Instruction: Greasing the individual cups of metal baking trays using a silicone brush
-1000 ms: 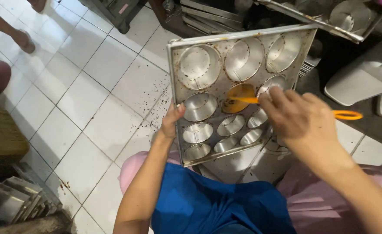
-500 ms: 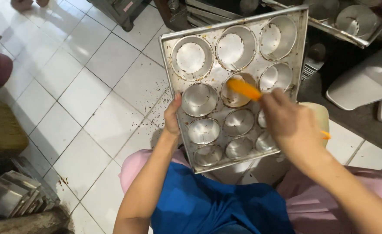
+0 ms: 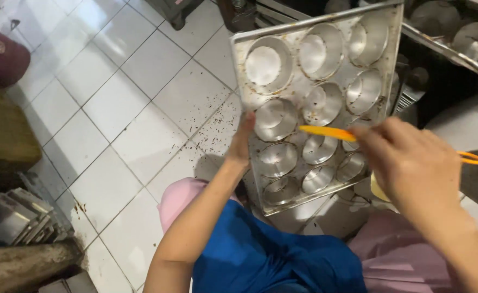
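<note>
A metal muffin tray [image 3: 298, 81] with several round cups stands tilted in front of me, its lower edge resting near my lap. My left hand [image 3: 243, 142] grips its left rim and holds it up. My right hand [image 3: 412, 168] holds an orange scraper [image 3: 326, 132], whose flat blade lies across the tray's middle cups. The looped orange handle end [image 3: 471, 158] sticks out to the right of my fist. Brown crumbs cling to the tray's surface between the cups.
White floor tiles [image 3: 125, 108] with scattered brown crumbs lie to the left. More metal trays [image 3: 456, 38] sit at the top right. A stack of metal pans [image 3: 16, 217] is at the lower left, next to a brown block [image 3: 3, 130]. A dark red round object [image 3: 0, 54] is at the far left.
The tray has been raised and tilted more towards me. The scraper has turned from pointing into a cup to lying flat across the middle cups, and my right hand has shifted right.
</note>
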